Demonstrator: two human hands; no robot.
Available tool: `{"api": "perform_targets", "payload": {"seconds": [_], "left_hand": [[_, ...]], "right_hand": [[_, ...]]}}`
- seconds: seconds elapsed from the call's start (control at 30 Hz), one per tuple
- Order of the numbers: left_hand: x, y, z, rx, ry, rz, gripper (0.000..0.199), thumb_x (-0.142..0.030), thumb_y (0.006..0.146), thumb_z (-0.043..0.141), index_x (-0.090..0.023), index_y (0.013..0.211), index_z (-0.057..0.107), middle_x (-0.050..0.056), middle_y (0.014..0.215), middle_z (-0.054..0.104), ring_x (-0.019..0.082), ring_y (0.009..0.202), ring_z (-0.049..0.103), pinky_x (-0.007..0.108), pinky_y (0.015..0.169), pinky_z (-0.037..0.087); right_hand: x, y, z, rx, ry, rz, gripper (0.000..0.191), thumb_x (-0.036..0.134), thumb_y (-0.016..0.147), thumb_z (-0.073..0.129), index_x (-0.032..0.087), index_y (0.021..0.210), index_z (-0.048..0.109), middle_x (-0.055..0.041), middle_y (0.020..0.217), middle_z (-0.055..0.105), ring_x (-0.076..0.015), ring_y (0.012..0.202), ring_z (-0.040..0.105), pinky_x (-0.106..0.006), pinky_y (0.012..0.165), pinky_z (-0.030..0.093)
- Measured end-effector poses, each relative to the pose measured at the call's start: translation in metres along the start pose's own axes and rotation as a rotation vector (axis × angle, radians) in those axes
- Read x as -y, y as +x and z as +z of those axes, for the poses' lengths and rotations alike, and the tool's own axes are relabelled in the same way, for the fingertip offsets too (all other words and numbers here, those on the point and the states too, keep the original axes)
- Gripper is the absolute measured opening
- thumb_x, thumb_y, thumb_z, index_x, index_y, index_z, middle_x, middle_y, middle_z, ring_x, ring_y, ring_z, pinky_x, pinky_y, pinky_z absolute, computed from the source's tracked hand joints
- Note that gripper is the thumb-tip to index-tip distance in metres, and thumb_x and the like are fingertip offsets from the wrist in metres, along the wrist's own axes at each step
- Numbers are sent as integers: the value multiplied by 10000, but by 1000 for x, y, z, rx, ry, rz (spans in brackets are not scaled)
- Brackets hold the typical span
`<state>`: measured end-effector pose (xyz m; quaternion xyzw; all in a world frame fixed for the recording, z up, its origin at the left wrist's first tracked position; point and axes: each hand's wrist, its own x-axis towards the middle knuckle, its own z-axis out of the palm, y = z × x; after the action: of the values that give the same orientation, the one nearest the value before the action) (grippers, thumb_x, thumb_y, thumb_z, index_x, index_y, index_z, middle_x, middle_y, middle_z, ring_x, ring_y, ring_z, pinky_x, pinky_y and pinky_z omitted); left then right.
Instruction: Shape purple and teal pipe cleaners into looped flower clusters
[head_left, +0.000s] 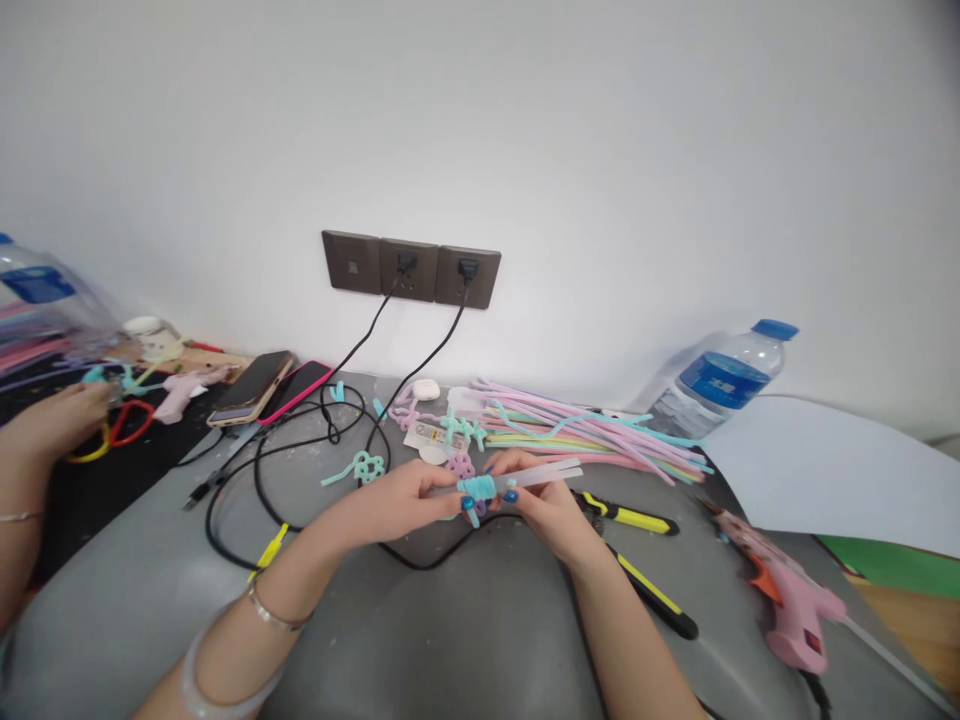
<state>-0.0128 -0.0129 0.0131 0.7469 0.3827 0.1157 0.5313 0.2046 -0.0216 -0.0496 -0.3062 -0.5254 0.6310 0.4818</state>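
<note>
My left hand and my right hand meet over the middle of the grey table. Together they pinch a pair of translucent glue sticks wrapped with a light-blue pipe cleaner coil. The left fingers press on the coil. The right hand holds the sticks from below, with blue-painted nails showing. Small purple and teal pipe cleaner flowers lie just behind the hands.
A heap of pastel pipe cleaners lies behind, with a water bottle at right. Yellow-handled pliers and a pink glue gun lie to the right. Two phones and black cables sit left. Another person's hand works at far left.
</note>
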Motion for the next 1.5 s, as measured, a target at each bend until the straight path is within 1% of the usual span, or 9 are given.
{"api": "perform_targets", "payload": {"seconds": [0.27, 0.37, 0.6, 0.7, 0.83, 0.93, 1.1, 1.3, 1.5], "left_hand": [[3, 3, 4, -68, 124, 16, 302, -367, 889, 499, -126, 757, 627, -50, 595, 336, 92, 563, 292, 223, 491, 189], [5, 4, 5, -55, 129, 52, 316, -376, 900, 491, -127, 808, 662, -45, 604, 388, 94, 573, 335, 211, 499, 218], [5, 2, 10, 37, -26, 6, 347, -425, 936, 413, -136, 876, 597, -45, 563, 486, 95, 475, 450, 198, 482, 352], [5, 4, 12, 16, -41, 2, 322, -409, 928, 429, -141, 842, 586, -44, 561, 480, 92, 477, 426, 194, 467, 328], [4, 6, 12, -63, 22, 51, 324, -411, 911, 473, -145, 863, 652, -49, 603, 395, 85, 529, 345, 191, 465, 250], [2, 5, 10, -54, -2, 45, 340, -415, 916, 461, -145, 907, 667, -52, 612, 366, 83, 521, 324, 197, 462, 240], [3, 5, 10, -81, -48, 23, 351, -447, 880, 506, -129, 884, 655, -49, 569, 429, 92, 494, 362, 205, 463, 283], [2, 5, 13, -98, -57, 5, 300, -380, 897, 491, -139, 986, 646, -51, 539, 471, 103, 473, 428, 205, 473, 313], [3, 9, 12, -158, 21, 94, 281, -346, 891, 520, -136, 810, 688, -15, 570, 562, 116, 553, 471, 211, 529, 324]], "right_hand": [[4, 1, 3, -3, -30, 28, 271, 379, 717, 804, 176, 830, 663, 5, 719, 651, -112, 590, 626, -226, 583, 535], [3, 2, 3, -18, -25, 38, 255, 360, 732, 794, 166, 817, 653, 14, 634, 646, -103, 520, 608, -202, 509, 516], [-1, 2, 2, -67, -5, 65, 277, 380, 739, 784, 161, 792, 622, 29, 536, 632, -96, 426, 575, -193, 436, 496], [-1, 2, 2, -73, 9, 68, 285, 386, 742, 783, 164, 793, 613, 32, 526, 629, -97, 417, 573, -193, 423, 494], [-2, 3, 5, -60, 37, 63, 284, 385, 757, 775, 167, 794, 596, 32, 539, 636, -95, 433, 582, -194, 440, 509], [-3, 3, 7, -44, 75, 37, 269, 377, 775, 763, 171, 810, 594, 31, 556, 647, -91, 461, 594, -186, 462, 520], [-3, 3, 6, -42, 93, 37, 261, 375, 782, 759, 174, 824, 597, 33, 559, 646, -89, 458, 586, -183, 464, 518], [-2, 3, 6, -57, 70, 38, 264, 370, 773, 766, 176, 807, 591, 39, 548, 628, -90, 452, 576, -184, 450, 508], [0, 2, 7, -41, 70, 47, 274, 386, 776, 760, 181, 811, 582, 41, 555, 624, -90, 455, 572, -187, 454, 505]]}}
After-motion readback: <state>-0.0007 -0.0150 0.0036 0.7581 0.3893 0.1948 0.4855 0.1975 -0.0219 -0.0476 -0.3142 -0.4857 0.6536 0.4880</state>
